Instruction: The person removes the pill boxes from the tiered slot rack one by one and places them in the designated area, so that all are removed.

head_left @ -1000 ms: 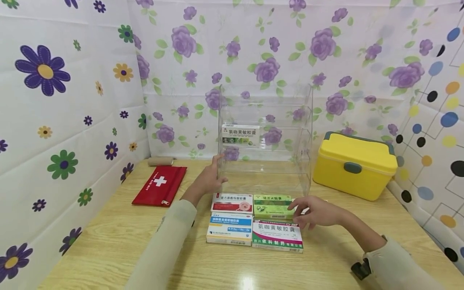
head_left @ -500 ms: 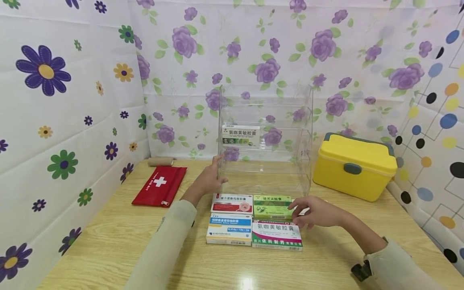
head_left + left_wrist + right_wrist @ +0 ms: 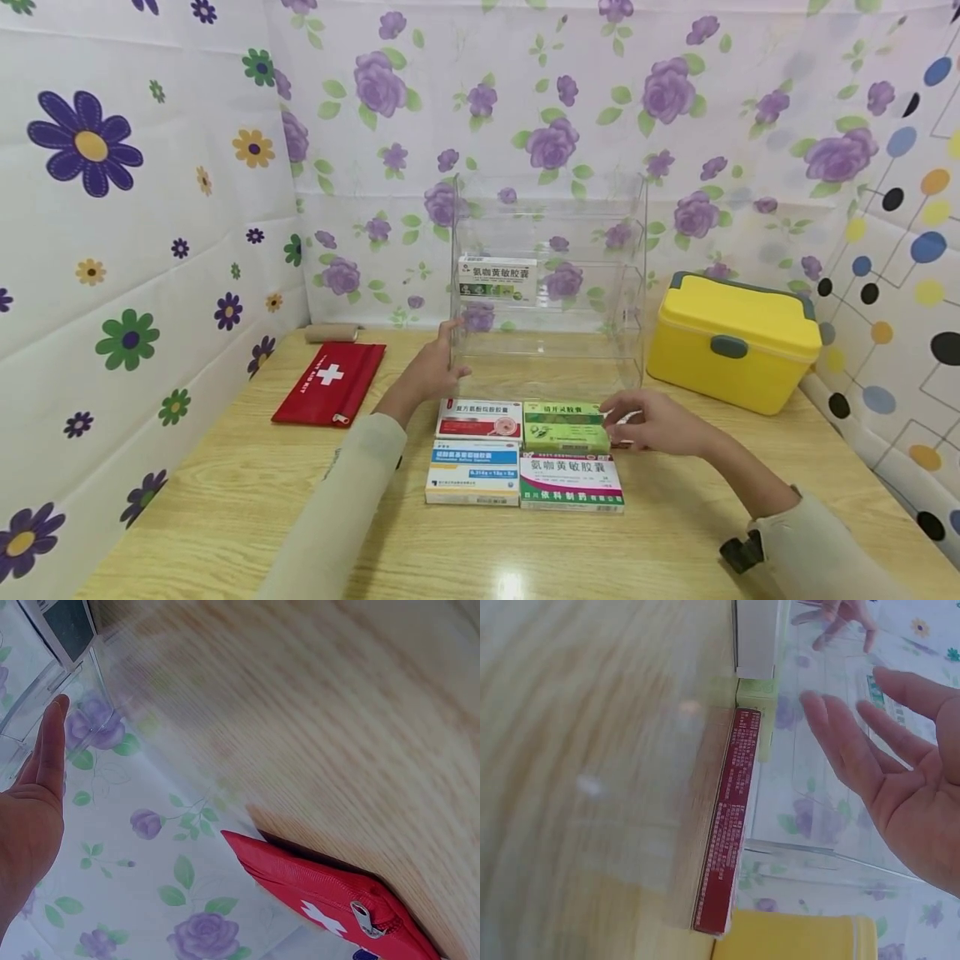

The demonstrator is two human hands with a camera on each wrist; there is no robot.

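Observation:
My left hand [image 3: 431,371] rests with straight fingers against the left side of a clear stepped display rack [image 3: 547,367]. On the rack stands one white medicine box [image 3: 497,281]. In front lie a red-and-white box [image 3: 480,421], a green box [image 3: 566,427], a blue-and-white box [image 3: 472,475] and a white box with magenta and green [image 3: 572,483], grouped in two rows. My right hand [image 3: 656,423] is at the green box's right end, its loosely bent fingers holding nothing. Beneath it, a box with a dark red side [image 3: 727,825] shows in the right wrist view, mostly hidden from the head.
A red first aid pouch [image 3: 330,383] lies on the wooden table [image 3: 247,508] at left, with a beige roll [image 3: 332,333] behind it. The yellow lidded case [image 3: 735,346] stands right of the rack. Flowered cloth [image 3: 375,167] walls the back.
My right hand has moved slightly back, away from the magenta-and-green box towards the green box's right end. The magenta-and-green box has slid a little towards the back row. My left hand stays put.

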